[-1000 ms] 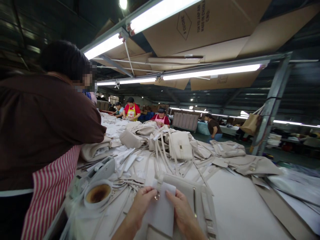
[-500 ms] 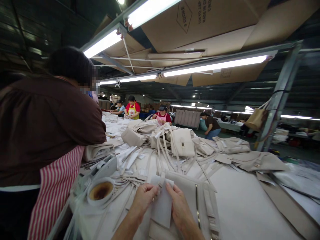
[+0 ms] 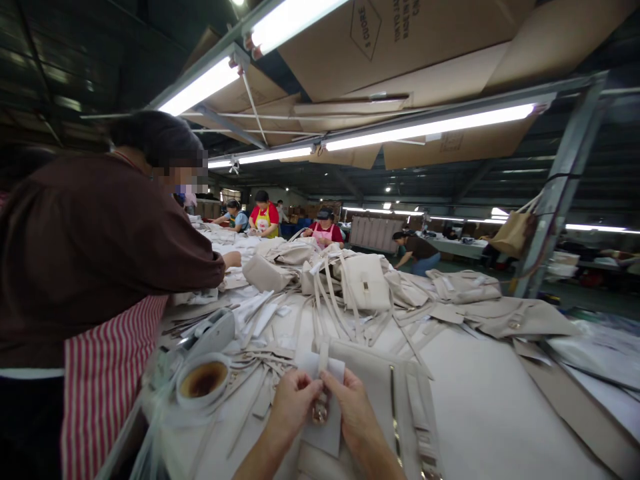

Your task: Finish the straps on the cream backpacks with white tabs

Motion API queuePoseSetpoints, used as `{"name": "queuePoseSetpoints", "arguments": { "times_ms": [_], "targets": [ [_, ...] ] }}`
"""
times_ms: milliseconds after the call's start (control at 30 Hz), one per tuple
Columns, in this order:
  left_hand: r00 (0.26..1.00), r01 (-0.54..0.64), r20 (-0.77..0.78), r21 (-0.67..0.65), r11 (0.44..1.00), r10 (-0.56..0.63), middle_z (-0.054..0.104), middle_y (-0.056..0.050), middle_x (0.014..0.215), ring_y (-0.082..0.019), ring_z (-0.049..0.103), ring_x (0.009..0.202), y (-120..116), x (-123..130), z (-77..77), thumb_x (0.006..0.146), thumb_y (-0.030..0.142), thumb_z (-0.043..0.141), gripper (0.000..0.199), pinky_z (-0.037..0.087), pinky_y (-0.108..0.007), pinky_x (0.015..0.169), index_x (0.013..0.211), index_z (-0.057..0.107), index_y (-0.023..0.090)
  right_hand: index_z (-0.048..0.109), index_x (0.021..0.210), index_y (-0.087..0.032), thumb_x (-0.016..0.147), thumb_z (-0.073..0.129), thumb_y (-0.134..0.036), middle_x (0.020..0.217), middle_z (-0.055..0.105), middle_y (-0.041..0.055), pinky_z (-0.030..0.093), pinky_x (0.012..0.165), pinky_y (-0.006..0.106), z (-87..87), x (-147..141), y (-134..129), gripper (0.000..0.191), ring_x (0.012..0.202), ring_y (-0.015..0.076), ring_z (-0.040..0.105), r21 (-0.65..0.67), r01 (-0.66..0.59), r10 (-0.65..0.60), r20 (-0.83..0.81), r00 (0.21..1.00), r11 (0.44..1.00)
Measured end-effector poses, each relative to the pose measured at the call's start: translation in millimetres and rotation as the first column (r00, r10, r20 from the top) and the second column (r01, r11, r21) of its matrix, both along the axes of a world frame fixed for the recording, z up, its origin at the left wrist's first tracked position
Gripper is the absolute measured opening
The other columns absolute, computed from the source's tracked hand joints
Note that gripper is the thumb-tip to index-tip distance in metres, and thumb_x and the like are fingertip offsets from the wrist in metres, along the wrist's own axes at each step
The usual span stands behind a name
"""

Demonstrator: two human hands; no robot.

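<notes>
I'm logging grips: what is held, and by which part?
The left hand and right hand pinch a pale strap just above its metal buckle; any grip on the white sheet behind is unclear.

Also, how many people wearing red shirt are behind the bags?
2: one in a yellow apron, another farther right in a pink apron. More may be hidden behind the piled bags.

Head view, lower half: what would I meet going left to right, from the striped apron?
Striped apron → white bowl → left hand → right hand → gold zipper → long beige strip at far right.
</notes>
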State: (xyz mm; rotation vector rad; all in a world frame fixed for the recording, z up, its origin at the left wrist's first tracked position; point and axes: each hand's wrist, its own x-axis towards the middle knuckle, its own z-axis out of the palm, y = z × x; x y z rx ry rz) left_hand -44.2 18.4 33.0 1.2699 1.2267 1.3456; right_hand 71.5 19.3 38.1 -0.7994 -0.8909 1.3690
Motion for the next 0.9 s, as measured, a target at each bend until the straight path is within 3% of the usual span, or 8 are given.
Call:
{"name": "queuePoseSetpoints", "arguments": {
  "times_ms": [100, 167, 233, 300, 467, 633, 800, 900],
  "targets": [
    [0.993, -0.074, 0.095, 0.01, 0.997, 0.073, 0.055, 0.004, 0.059, -0.014, 0.052, 0.061, 2, -4, 2.0, 0.057, 0.036, 0.081, 0.033, 0.036, -0.025, 0.059, 0.063, 0.054, 0.019, 0.074, 0.084, -0.013, 0.051, 0.087, -0.04, 0.071, 0.074, 0.0047, 0.053, 0.066, 0.031, 3.6, 1, -2, 0.045, 0.068, 0.0214, 0.067, -0.027, 0.002, -0.001, 0.031, 1.0, 1.0],
    [0.957, 0.09, 0.285, -0.123, 0.988, -0.051, 0.062, 0.002, 0.065, -0.016, 0.057, 0.062, 5, -8, 4.9, 0.057, 0.045, 0.081, 0.04, 0.042, -0.027, 0.061, 0.074, 0.057, 0.018, 0.073, 0.085, -0.013, 0.053, 0.085, -0.043, 0.069, 0.073, 0.0041, 0.051, 0.059, 0.03, 5.7, 4, -4, 0.046, 0.062, 0.0199, 0.065, -0.057, -0.001, 0.004, 0.046, 0.999, 0.998],
    [0.861, 0.333, 0.465, -0.213, 0.918, -0.204, 0.067, -0.004, 0.07, -0.019, 0.062, 0.064, 10, -11, 7.1, 0.057, 0.051, 0.081, 0.047, 0.048, -0.031, 0.065, 0.08, 0.06, 0.016, 0.072, 0.085, -0.014, 0.055, 0.084, -0.045, 0.068, 0.072, 0.0035, 0.051, 0.057, 0.029, 6.9, 8, -6, 0.045, 0.061, 0.0192, 0.064, -0.046, 0.025, -0.02, 0.096, 0.995, 0.999],
    [0.799, 0.455, 0.534, -0.235, 0.859, -0.277, 0.069, -0.008, 0.071, -0.021, 0.065, 0.068, 16, -13, 7.5, 0.056, 0.051, 0.082, 0.049, 0.051, -0.033, 0.07, 0.08, 0.063, 0.012, 0.072, 0.086, -0.015, 0.058, 0.082, -0.046, 0.071, 0.072, 0.0033, 0.051, 0.059, 0.029, 6.5, 11, -5, 0.043, 0.063, 0.0195, 0.065, -0.001, 0.059, -0.058, 0.157, 0.986, 0.998],
    [0.899, 0.338, 0.378, -0.271, 0.901, -0.223, 0.068, -0.003, 0.066, -0.018, 0.062, 0.058, 25, -11, 5.4, 0.054, 0.042, 0.084, 0.043, 0.048, -0.029, 0.058, 0.08, 0.063, 0.014, 0.071, 0.093, -0.015, 0.066, 0.076, -0.047, 0.079, 0.073, 0.0043, 0.052, 0.065, 0.032, -1.5, 13, 2, 0.042, 0.071, 0.0222, 0.065, 0.076, 0.098, -0.116, 0.273, 0.955, 0.992],
    [0.94, 0.234, 0.291, -0.173, 0.957, -0.177, 0.068, 0.002, 0.064, -0.014, 0.06, 0.057, 25, -3, 11.5, 0.053, 0.022, 0.081, 0.031, 0.042, -0.023, 0.055, 0.078, 0.064, 0.016, 0.073, 0.091, -0.016, 0.067, 0.073, -0.049, 0.084, 0.075, 0.0067, 0.05, 0.073, 0.034, -7.2, 12, 5, 0.041, 0.079, 0.026, 0.065, 0.172, 0.208, -0.265, 0.446, 0.855, 0.963],
    [0.908, 0.324, 0.354, -0.246, 0.914, -0.226, 0.067, -0.002, 0.062, -0.015, 0.059, 0.054, 26, 5, 15.2, 0.055, 0.025, 0.077, 0.025, 0.045, -0.026, 0.055, 0.074, 0.066, 0.013, 0.073, 0.089, -0.017, 0.069, 0.068, -0.056, 0.08, 0.074, 0.006, 0.048, 0.069, 0.033, -5.8, 11, 1, 0.044, 0.075, 0.0256, 0.064, 0.205, 0.242, -0.316, 0.546, 0.775, 0.948],
    [0.905, 0.333, 0.361, -0.272, 0.903, -0.225, 0.066, -0.003, 0.06, -0.016, 0.059, 0.052, 29, 6, 15.0, 0.053, 0.022, 0.076, 0.023, 0.045, -0.027, 0.054, 0.072, 0.066, 0.012, 0.073, 0.085, -0.018, 0.063, 0.073, -0.059, 0.078, 0.074, 0.0053, 0.048, 0.072, 0.034, 0.7, 9, -4, 0.047, 0.078, 0.027, 0.064, 0.185, 0.227, -0.292, 0.514, 0.807, 0.956]
  ]
}}
